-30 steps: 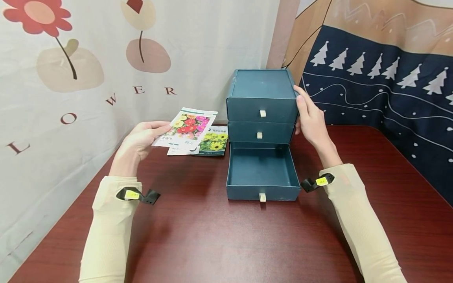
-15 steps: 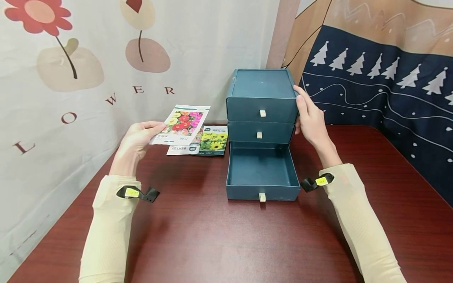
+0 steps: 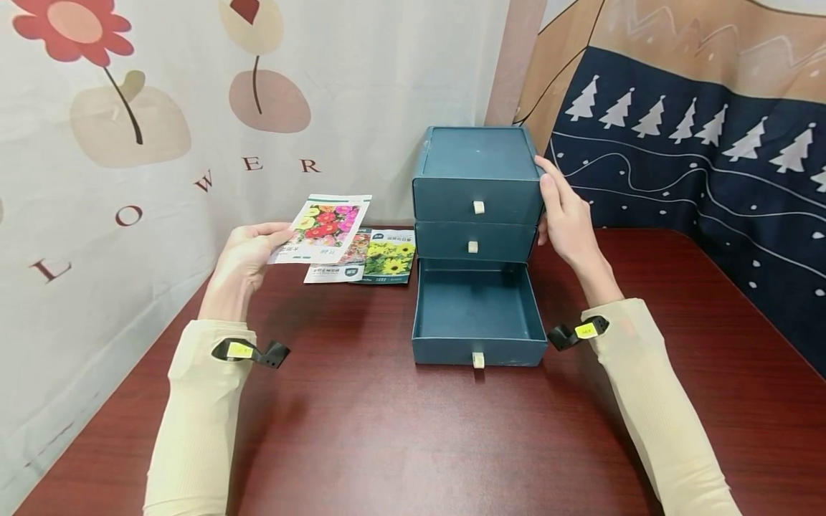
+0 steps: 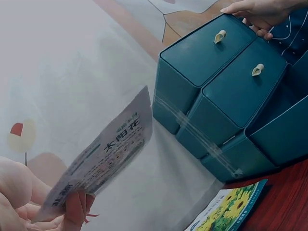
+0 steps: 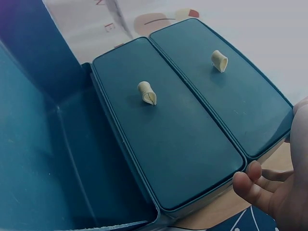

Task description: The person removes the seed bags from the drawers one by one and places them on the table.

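Observation:
My left hand (image 3: 245, 258) pinches a white seed packet (image 3: 325, 228) with a picture of red, pink and yellow flowers, raised above the table. Fingers and thumb hold its near left corner; in the left wrist view the seed packet (image 4: 108, 149) slants away from the hand. Beneath and behind it lie a packet with small pinkish flowers (image 3: 338, 273), partly covered, and a green packet with yellow flowers (image 3: 390, 258). My right hand (image 3: 571, 218) rests against the right side of a blue three-drawer box (image 3: 477, 152), fingertips touching its edge. The bottom drawer (image 3: 479, 351) is pulled out and shows nothing inside.
The upper two drawers, each with a cream pull tab (image 3: 479, 207), are pushed in. Under everything is a dark red wooden table (image 3: 387, 430). A white flower-print curtain (image 3: 361, 93) hangs behind and at left, with a navy tree-print cloth (image 3: 684, 165) at right.
My left hand has drawn the seed packet leftward, away from the box, uncovering more of the two packets on the table. The right hand and the drawers stay where they were.

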The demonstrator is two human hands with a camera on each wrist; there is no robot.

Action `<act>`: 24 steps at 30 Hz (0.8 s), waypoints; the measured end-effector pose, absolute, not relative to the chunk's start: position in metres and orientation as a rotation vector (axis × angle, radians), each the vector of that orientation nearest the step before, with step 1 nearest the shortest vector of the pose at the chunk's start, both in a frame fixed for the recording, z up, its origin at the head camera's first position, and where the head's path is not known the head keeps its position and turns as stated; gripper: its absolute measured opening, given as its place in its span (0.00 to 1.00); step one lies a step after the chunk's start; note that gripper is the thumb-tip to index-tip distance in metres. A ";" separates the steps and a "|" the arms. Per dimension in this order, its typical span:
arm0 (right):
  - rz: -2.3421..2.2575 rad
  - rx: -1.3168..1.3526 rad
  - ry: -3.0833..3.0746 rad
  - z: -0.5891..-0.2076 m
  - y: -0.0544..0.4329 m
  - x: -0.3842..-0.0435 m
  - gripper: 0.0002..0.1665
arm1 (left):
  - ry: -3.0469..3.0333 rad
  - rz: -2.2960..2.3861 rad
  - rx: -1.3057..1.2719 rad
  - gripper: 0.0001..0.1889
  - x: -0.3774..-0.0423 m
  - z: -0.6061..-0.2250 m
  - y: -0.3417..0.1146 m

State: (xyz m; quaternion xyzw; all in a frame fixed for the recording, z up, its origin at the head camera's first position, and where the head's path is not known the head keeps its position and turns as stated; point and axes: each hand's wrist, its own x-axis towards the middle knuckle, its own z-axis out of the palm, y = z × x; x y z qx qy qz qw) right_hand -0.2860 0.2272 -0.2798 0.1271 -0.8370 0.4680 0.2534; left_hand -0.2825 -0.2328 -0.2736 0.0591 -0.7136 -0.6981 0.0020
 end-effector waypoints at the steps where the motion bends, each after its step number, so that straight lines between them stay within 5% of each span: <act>1: 1.272 0.345 -2.275 -0.280 0.227 -0.286 0.31 | -2.243 -2.190 0.184 0.26 -0.283 -0.274 -0.233; 24: 1.254 0.330 -2.283 -0.281 0.228 -0.287 0.31 | -2.168 -2.145 0.338 0.26 -0.294 -0.292 -0.242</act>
